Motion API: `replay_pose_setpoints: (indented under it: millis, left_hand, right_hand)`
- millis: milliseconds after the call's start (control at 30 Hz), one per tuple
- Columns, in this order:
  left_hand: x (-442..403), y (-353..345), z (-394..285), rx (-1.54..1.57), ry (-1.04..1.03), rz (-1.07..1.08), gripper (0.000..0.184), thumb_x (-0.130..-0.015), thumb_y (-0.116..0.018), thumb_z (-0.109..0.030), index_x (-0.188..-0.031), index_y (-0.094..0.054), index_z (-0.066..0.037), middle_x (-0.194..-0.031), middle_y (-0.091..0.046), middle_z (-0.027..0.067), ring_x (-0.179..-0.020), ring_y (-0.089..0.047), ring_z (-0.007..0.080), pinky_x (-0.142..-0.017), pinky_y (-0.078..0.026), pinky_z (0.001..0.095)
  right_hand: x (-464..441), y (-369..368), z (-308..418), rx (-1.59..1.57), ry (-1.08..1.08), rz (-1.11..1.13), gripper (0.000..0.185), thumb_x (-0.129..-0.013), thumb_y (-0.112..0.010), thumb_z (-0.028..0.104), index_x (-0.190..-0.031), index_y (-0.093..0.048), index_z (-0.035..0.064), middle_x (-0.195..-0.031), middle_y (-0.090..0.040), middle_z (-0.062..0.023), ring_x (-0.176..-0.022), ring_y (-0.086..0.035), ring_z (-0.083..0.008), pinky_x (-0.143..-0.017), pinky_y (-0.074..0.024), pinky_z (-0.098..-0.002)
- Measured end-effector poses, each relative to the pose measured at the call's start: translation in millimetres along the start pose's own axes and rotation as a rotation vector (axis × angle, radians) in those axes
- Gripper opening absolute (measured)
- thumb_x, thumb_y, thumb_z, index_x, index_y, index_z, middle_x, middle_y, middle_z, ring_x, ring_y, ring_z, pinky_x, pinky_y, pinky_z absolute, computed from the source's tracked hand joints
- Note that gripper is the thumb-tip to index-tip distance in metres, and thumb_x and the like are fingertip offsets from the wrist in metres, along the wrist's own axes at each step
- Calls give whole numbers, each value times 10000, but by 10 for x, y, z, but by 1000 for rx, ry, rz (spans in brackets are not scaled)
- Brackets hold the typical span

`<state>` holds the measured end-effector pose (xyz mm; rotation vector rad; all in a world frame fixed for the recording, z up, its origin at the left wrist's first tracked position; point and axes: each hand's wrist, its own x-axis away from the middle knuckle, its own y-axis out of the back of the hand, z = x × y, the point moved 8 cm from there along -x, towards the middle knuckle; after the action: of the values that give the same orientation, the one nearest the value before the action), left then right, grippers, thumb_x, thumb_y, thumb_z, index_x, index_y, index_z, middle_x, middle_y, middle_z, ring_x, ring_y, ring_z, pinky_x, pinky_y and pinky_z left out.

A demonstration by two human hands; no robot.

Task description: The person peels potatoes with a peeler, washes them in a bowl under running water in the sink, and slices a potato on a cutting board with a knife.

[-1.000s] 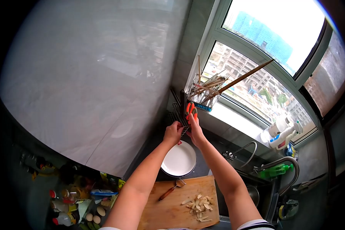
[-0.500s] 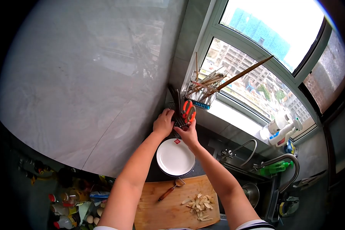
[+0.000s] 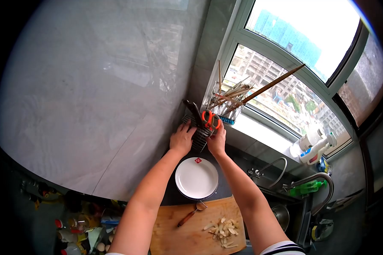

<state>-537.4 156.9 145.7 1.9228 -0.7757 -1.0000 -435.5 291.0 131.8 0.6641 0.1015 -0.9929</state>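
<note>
A metal wire rack (image 3: 199,142) stands in the corner behind the plate, with orange-handled scissors (image 3: 211,120) and black-handled knives (image 3: 193,111) upright in it. My left hand (image 3: 181,138) grips the rack's left side, fingers curled over the wires. On the opposite side, my right hand (image 3: 217,140) holds the rack's right edge just below the scissors; its fingertips are partly hidden. A white plate (image 3: 196,179) with a red mark on its rim lies between my forearms, touched by neither hand.
Nearer me, a wooden cutting board (image 3: 168,231) carries a peeler (image 3: 191,213) and pale peelings (image 3: 224,231). A wire utensil basket (image 3: 227,106) sits on the window sill, a long stick jutting from it. The faucet (image 3: 317,176) and sink are right; the tiled wall (image 3: 93,106) borders the left.
The rack has turned and shows more of its wire front, with the scissors and knives shifted. My right hand has moved slightly right and up along it; my left stays at its left side.
</note>
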Motion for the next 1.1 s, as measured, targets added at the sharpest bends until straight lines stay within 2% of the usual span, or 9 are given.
replay_pose_setpoints:
  millis: [167,300,333,367,433,533,633,867,1100]
  left_hand:
    - [25,-74,18,17,-1,-7,632,-771,-674,-108,-1347,-456,-250,-1466,-365,64,-1302,-400,296,-946,-476,437]
    - [71,-38,29,95,-39,-31,624,-788,-664,-106,-1363,-451,-223,-1469,-364,75,-1293,-412,307,-965,-469,414]
    - [89,-12,25,118,-52,-38,619,-792,-661,-105,-1364,-451,-211,-1468,-365,80,-1287,-418,310,-969,-468,409]
    - [98,-27,42,118,-45,-42,617,-793,-662,-108,-1365,-449,-200,-1466,-369,86,-1280,-427,311,-969,-468,404]
    - [120,-43,77,115,-27,-52,616,-795,-664,-113,-1367,-445,-177,-1460,-377,98,-1265,-443,313,-969,-470,395]
    - [164,87,83,178,31,-20,610,-794,-662,-103,-1365,-449,-128,-1449,-388,137,-1265,-447,327,-1003,-433,401]
    - [191,182,156,254,140,17,609,-800,-657,-106,-1368,-439,-108,-1456,-376,150,-1260,-451,349,-1008,-427,410]
    - [194,302,237,292,162,0,613,-805,-655,-123,-1373,-428,-92,-1457,-369,164,-1255,-457,356,-1019,-418,409]
    - [215,244,277,341,81,-111,537,-832,-632,-136,-1337,-467,-55,-1390,-449,176,-1222,-488,354,-993,-439,394]
  right_hand:
    - [-110,11,-147,-19,-75,55,1034,-648,-727,-106,-1483,-155,106,-1243,-393,-188,-1018,-563,-278,-776,-548,-301]
    - [136,120,-203,130,-136,-19,607,-680,-792,63,-1188,-462,39,-1042,-523,-131,-770,-578,-211,-652,-507,-304]
    - [210,135,65,7,2,18,416,-717,-783,119,-1005,-497,31,-806,-551,-79,-635,-536,-199,-612,-478,-314]
    - [252,77,233,-29,-11,146,393,-736,-771,124,-1017,-513,29,-703,-553,-80,-630,-558,-209,-620,-483,-327]
    - [229,56,648,-17,96,171,424,-770,-739,136,-1106,-501,35,-755,-614,-136,-674,-622,-258,-632,-489,-354]
    - [-25,-181,597,-54,-70,214,495,-797,-707,169,-1210,-464,49,-856,-653,-196,-780,-661,-323,-659,-501,-398]
    - [-296,-373,500,149,89,120,498,-816,-701,201,-1212,-464,14,-696,-649,-146,-536,-651,-267,-568,-518,-391]
    - [-431,-386,850,644,120,118,437,-789,-704,288,-1086,-516,29,-789,-675,-169,-782,-670,-358,-653,-522,-455]
    - [-408,-337,1217,750,290,140,297,-811,-681,288,-911,-524,57,-722,-664,-130,-663,-673,-318,-578,-528,-416]
